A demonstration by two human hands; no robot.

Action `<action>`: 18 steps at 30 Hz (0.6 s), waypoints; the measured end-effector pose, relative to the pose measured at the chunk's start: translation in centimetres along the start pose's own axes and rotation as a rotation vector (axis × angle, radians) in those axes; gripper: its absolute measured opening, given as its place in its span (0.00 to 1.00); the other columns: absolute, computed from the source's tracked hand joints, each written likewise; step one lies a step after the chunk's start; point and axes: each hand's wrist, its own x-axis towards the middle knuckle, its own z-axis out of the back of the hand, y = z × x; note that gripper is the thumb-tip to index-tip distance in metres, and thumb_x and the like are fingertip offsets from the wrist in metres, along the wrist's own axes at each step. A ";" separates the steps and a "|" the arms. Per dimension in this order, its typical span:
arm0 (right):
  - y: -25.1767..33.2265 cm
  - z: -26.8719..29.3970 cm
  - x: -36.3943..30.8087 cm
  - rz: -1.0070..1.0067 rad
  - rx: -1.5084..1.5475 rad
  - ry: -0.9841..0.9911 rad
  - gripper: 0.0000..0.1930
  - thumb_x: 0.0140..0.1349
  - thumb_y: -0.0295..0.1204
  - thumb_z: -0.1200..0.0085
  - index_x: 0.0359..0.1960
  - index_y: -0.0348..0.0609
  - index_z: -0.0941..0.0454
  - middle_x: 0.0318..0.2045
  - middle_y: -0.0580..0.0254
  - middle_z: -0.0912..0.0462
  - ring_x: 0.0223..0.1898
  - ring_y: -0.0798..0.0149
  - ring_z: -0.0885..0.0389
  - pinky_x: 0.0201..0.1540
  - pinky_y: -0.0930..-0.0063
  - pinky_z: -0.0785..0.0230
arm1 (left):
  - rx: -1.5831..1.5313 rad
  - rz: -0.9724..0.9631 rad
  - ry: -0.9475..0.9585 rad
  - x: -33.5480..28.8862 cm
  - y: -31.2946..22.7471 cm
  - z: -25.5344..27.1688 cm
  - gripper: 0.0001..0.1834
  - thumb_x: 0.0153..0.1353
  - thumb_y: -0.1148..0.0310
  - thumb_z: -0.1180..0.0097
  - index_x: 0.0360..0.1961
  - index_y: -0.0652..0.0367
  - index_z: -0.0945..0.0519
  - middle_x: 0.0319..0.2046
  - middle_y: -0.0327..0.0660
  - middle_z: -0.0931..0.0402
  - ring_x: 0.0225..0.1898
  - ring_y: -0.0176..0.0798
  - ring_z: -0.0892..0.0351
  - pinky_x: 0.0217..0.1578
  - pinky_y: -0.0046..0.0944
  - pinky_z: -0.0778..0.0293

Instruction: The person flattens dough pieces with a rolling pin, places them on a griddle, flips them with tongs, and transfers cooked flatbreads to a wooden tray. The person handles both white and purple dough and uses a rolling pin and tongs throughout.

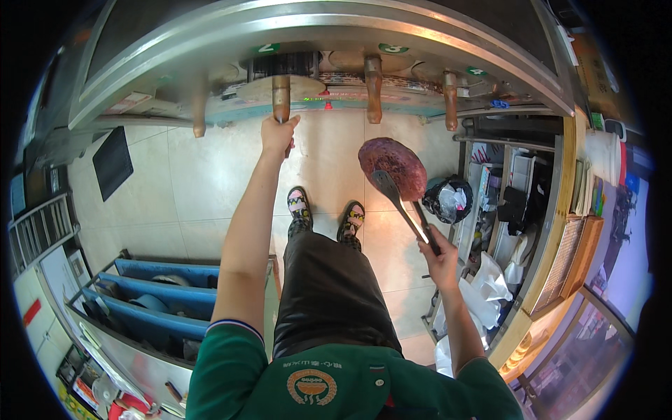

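My left hand (278, 134) reaches forward and closes round the lower end of a wooden handle (281, 98) on the front of a steel oven-like unit (322, 31). A thin dark piece shows beside those fingers; I cannot make out what it is. In my right hand (441, 257) is a pair of black-headed tongs (400, 198), its slotted head lying over a round, flat, dark reddish-brown bread-like piece (397, 162). The tongs hold this piece up above the floor, apart from the unit.
More wooden handles (374, 91) hang along the unit's front. At right stand a lined bin (448, 199) and a cluttered shelf rack (490, 203). Blue bins (168, 273) stand at left behind me. A black flat panel (113, 163) is near the left wall.
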 end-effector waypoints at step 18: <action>3.3 -9.4 13.9 1.126 -0.863 -0.136 0.24 0.48 0.27 0.45 0.50 0.54 0.24 0.37 0.73 0.22 0.31 0.70 0.23 0.33 0.77 0.29 | 0.094 0.171 -0.059 -22.9 16.1 3.3 0.15 0.52 0.65 0.36 0.21 0.66 0.25 0.13 0.41 0.27 0.13 0.35 0.29 0.18 0.37 0.33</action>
